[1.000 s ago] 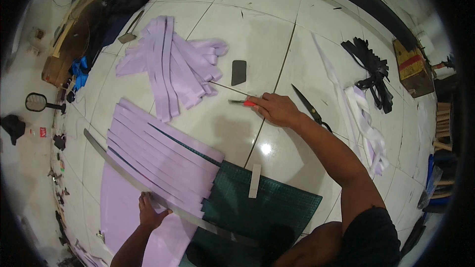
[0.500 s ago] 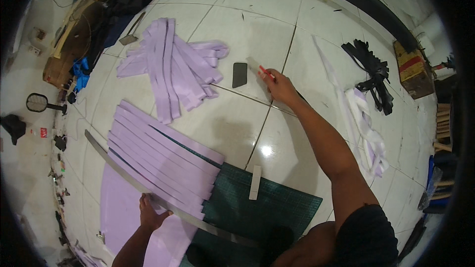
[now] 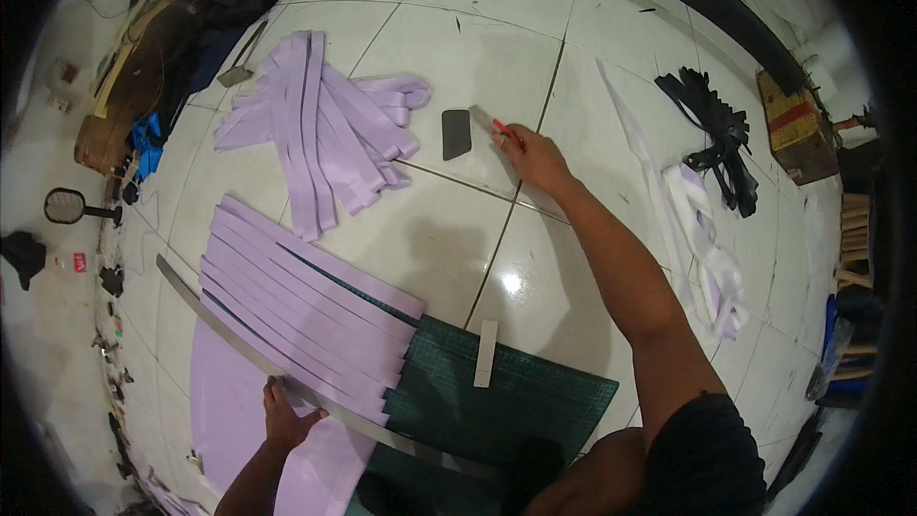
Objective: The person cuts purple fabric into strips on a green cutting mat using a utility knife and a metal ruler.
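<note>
My right hand point(image 3: 538, 161) is closed around a red-handled knife point(image 3: 504, 131). Its pale blade points at the upper right corner of a dark grey slab point(image 3: 457, 137) on the tiles; whether they touch, I cannot tell. My left hand point(image 3: 287, 418) lies with thumb and fingers spread on a long metal ruler point(image 3: 224, 330). Under the ruler is lilac sheet material point(image 3: 253, 435), cut into parallel strips point(image 3: 315, 301) on its far side. Part of it overlies a green cutting mat point(image 3: 516, 392). A short pale bar point(image 3: 486, 354) rests on the mat.
Loose lilac strips point(image 3: 306, 134) are piled at far left. White and lilac strips point(image 3: 707, 248) and a bundle of black strips point(image 3: 716, 139) lie at right, near a worn box point(image 3: 798, 129). A long black roll point(image 3: 707, 0) spans the far right. A racket-shaped object point(image 3: 67, 205) is at left.
The whole view has shifted slightly. My right hand stays beside the dark slab, and more of the knife's blade shows now. My left hand keeps its place on the ruler.
</note>
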Available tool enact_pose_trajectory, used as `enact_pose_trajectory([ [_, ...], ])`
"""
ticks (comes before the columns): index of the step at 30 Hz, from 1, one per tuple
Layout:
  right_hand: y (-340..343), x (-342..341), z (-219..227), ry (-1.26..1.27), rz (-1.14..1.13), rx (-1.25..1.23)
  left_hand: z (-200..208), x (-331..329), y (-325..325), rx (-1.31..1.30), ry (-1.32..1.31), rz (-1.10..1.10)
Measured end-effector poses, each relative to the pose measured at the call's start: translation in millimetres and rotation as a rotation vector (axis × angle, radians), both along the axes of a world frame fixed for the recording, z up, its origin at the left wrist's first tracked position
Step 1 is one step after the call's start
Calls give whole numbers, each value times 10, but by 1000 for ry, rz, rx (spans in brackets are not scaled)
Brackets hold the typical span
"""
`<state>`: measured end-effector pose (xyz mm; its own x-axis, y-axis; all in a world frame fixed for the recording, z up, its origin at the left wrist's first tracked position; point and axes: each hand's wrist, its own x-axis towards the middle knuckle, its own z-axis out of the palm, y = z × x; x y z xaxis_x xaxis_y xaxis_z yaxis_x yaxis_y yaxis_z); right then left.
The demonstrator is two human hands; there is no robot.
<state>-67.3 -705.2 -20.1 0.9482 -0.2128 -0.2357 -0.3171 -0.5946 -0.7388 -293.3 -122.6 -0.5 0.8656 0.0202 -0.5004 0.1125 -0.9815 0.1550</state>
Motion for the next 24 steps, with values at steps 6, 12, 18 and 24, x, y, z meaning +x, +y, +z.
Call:
enact_pose_trajectory([
  [6, -7, -107, -117, -130, 105, -448, -31, -11, 78, -28, -7, -18],
  [12, -1, -293, -22, -151, 503, -470, -18, -10, 34, -32, 7, -10],
  [18, 217, -342, 66, -80, 434, -429, 23, 19, 19, -18, 31, 38],
  [24, 46, -726, 107, -350, -187, 417, -19, 125, -94, -55, 9, -21],
])
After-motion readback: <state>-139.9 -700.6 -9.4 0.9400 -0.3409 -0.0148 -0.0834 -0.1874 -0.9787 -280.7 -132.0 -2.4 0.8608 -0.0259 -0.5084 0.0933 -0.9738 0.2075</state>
